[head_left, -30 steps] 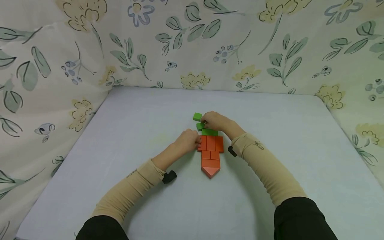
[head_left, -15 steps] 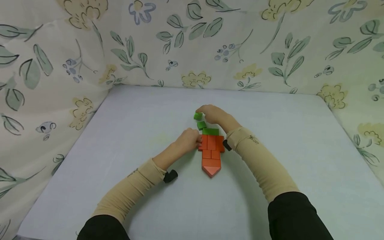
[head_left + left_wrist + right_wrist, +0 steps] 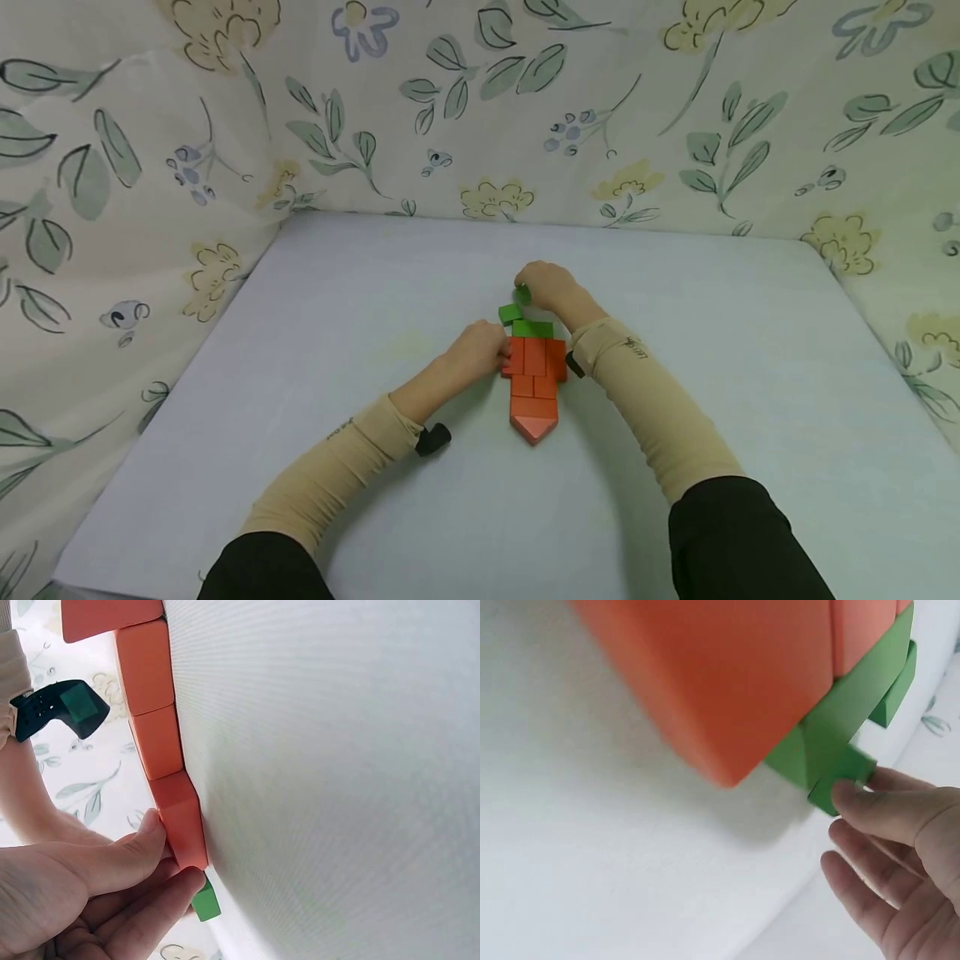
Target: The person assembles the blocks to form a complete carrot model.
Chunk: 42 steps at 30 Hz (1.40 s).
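Observation:
Orange blocks [image 3: 534, 407] lie together on the white table in a shape with a pointed near end. A long green block [image 3: 533, 329] sits against their far edge, and a small green block [image 3: 510, 314] is at its far left corner. My right hand [image 3: 551, 285] pinches another small green block [image 3: 826, 796] between thumb and fingers, just beyond the long green one. My left hand [image 3: 478, 348] is at the left side of the shape, where its thumb and a finger hold an orange block [image 3: 184, 825] at the side and end.
The white tabletop [image 3: 375, 267] extends around the blocks. A floral cloth [image 3: 450, 108] rises behind it and to both sides. A black wrist camera [image 3: 433, 439] hangs under the left cuff, close to the table.
My right hand moved away from the middle green block to the farthest one, took hold of it and carried it right. My left hand stayed at the orange block.

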Available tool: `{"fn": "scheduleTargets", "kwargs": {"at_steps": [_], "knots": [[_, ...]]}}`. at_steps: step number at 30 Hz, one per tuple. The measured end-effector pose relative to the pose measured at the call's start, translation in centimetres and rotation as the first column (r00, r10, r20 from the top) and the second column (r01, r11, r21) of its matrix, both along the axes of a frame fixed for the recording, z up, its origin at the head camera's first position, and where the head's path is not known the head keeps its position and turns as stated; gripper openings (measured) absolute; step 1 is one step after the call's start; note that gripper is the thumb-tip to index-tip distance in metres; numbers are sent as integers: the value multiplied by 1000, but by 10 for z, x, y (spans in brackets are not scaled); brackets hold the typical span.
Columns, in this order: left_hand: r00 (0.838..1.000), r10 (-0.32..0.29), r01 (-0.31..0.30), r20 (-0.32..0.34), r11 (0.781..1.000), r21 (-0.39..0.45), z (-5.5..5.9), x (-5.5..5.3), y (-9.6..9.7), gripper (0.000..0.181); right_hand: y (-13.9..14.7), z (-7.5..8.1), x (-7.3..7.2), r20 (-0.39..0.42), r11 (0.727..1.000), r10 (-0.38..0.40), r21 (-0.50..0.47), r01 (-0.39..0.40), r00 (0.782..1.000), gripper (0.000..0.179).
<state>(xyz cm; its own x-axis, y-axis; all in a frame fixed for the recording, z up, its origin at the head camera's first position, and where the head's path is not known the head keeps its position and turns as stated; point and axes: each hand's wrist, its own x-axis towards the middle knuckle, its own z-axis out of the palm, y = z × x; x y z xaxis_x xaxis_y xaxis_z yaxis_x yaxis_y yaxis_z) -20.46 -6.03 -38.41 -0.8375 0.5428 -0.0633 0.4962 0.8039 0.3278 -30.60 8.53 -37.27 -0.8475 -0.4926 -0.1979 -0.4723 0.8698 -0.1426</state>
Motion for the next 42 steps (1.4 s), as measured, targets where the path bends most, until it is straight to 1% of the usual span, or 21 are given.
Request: {"fn": "scheduleTargets", "kwargs": {"at_steps": [3,5,9,14,18,20,24,29,32,42], "knots": [[1000,15,-15,17,1000,3,2,1,0,12,8,0,-2,2,1000,-17,-7,17,1000,34],[1000,17,-17,27,1000,2,3,1,0,11,13,-1,-4,8,999,-26,-28,26,1000,33],[1000,11,-11,29,1000,0,3,1,1,11,23,0,-4,5,993,-35,-108,35,999,28],[1000,0,0,23,1000,-16,2,0,1,13,36,3,4,-10,981,-52,-187,49,999,30],[1000,5,-5,26,1000,-3,1,0,1,9,47,5,13,39,968,-110,-224,116,993,35],[1000,6,-6,24,1000,2,1,0,1,9,51,5,17,62,963,-133,-228,143,989,35],[1000,-1,2,16,1000,-18,1,0,1,11,58,3,24,97,959,-165,-214,183,981,36],[1000,-5,6,19,1000,-25,2,1,0,12,61,-1,29,142,953,-198,-203,224,970,39],[1000,-6,7,16,1000,-21,2,2,0,13,61,-3,30,152,951,-199,-209,228,968,39],[1000,-21,22,8,1000,-23,1,1,0,20,60,-6,31,154,950,-169,-239,203,973,38]]}}
